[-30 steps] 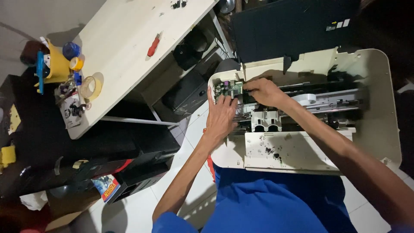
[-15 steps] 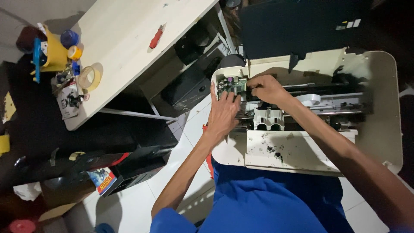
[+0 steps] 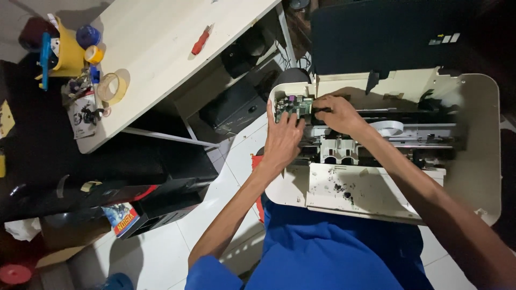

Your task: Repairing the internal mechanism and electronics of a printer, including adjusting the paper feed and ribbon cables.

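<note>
Circuit board (image 3: 294,107) | seated at upper-left corner of opened printer (image 3: 473,161) | left hand (image 3: 283,140) spread flat against it, right hand (image 3: 338,114) pinching its edge | hands unmoved since earlier; work continues there.

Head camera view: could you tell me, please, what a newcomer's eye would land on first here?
First, the opened cream printer at the right, its ink-stained inner panel facing up. At its upper left corner the left hand and right hand meet on a small green circuit board. Further left, a pale desk bears a red screwdriver and a roll of yellow tape.
</note>
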